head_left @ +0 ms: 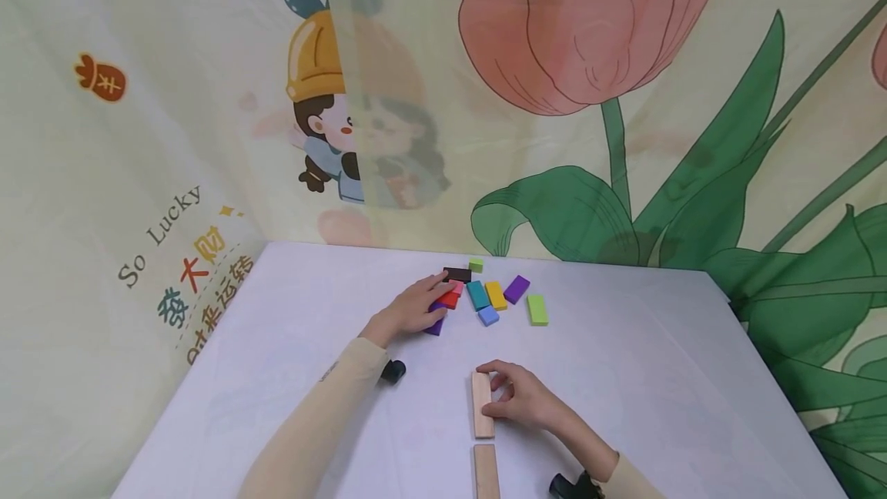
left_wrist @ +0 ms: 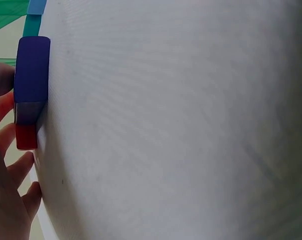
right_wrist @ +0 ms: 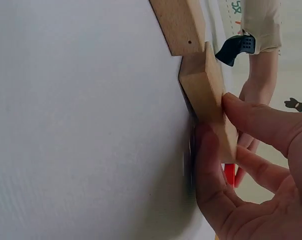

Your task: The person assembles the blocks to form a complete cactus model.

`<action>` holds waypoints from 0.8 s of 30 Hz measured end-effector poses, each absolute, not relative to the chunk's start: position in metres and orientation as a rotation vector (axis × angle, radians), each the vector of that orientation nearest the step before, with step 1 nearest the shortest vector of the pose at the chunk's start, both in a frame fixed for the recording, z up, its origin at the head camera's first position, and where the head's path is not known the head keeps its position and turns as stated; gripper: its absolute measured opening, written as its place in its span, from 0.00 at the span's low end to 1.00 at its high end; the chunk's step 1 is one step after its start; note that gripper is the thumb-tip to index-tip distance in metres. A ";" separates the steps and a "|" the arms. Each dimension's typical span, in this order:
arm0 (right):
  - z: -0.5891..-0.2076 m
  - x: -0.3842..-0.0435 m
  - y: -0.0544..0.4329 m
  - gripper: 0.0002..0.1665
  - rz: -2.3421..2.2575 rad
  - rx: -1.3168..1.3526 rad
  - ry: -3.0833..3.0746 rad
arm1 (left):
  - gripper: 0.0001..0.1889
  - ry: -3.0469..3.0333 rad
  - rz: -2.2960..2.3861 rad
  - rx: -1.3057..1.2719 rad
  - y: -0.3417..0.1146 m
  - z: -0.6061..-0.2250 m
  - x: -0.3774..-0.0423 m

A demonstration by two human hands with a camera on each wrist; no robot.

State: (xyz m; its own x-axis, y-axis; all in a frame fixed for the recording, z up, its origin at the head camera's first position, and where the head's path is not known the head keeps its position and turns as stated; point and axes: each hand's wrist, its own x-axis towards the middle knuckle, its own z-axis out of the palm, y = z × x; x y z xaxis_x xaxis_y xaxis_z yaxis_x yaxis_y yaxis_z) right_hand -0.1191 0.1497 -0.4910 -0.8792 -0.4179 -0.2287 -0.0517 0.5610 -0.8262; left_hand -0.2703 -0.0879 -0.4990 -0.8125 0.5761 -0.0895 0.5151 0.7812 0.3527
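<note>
At the far side of the table, my left hand reaches over the colored blocks with fingers spread. It touches a purple block and a red block. In the left wrist view, the thumb and a fingertip lie against the purple block, with the red block behind it. My right hand pinches a plain wooden block lying lengthwise on the table. Thumb and fingers sit along its sides in the right wrist view. A second wooden block lies in line with it, nearer me, a narrow gap between.
Right of my left hand lie teal, yellow, blue, purple and green blocks. Behind are a black block and a small green one. A printed cloth hangs behind the white table.
</note>
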 end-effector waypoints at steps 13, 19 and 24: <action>-0.491 -0.112 0.151 0.40 -1.222 -0.390 2.446 | 0.33 2.760 0.486 0.815 -0.088 -0.500 -0.271; -0.489 -0.105 0.156 0.58 -1.090 -0.491 2.452 | 0.33 2.753 0.489 0.830 -0.088 -0.499 -0.270; -0.491 -0.101 0.158 0.64 -0.952 -0.581 2.490 | 0.33 2.748 0.508 0.834 -0.089 -0.497 -0.269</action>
State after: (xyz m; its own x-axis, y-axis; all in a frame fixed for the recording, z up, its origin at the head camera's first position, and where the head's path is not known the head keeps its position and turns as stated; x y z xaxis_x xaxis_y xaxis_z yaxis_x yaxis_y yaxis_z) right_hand -0.1012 0.1575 -0.4912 -0.8292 -0.5121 -0.2240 -0.2321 0.6800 -0.6955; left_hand -0.2687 -0.0886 -0.4974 -0.8133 0.5710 -0.1116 0.4934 0.7785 0.3878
